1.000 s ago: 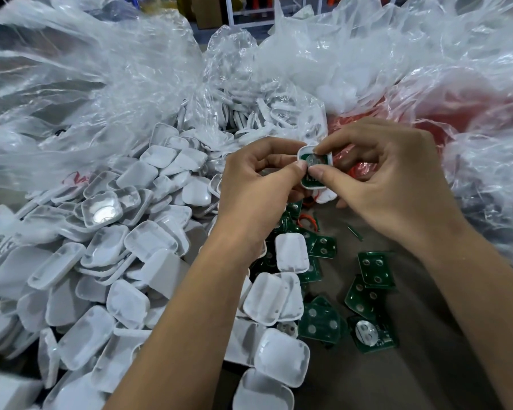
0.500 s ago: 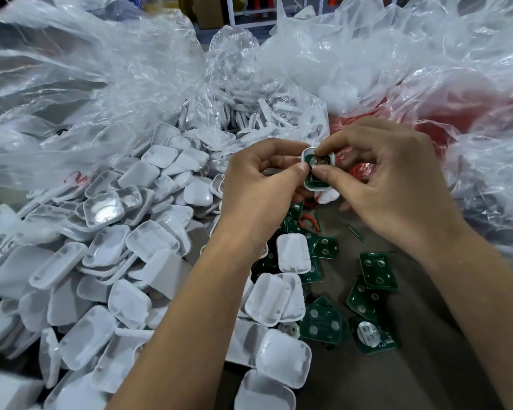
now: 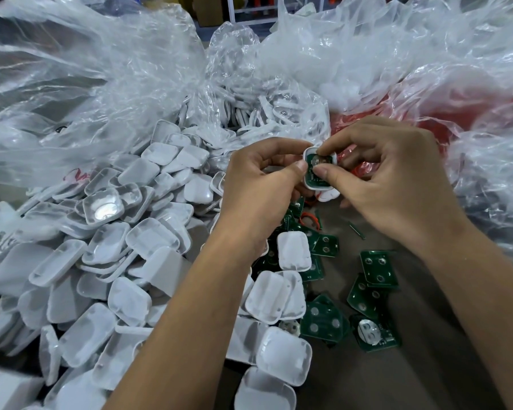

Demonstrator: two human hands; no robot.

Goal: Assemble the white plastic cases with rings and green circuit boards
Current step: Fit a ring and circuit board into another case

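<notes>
A small white plastic case (image 3: 308,184) with a green circuit board (image 3: 316,168) seated inside it is held up between both hands above the table. My left hand (image 3: 261,187) grips the case from the left, thumb on its edge. My right hand (image 3: 388,179) pinches it from the right, with the index finger on the top rim and the thumb pressing on the board. Loose green circuit boards (image 3: 378,269) lie on the brown table below. An orange ring (image 3: 308,217) lies just under my hands.
A big heap of white case halves (image 3: 125,261) fills the left and lower middle. Clear plastic bags (image 3: 101,84) of parts rise behind, one with white rings (image 3: 264,113), one reddish bag (image 3: 456,93) at right. Brown table (image 3: 397,380) shows at lower right.
Both hands have kept hold of the case. My right index finger and thumb have shifted slightly on the board, pressing it into the case.
</notes>
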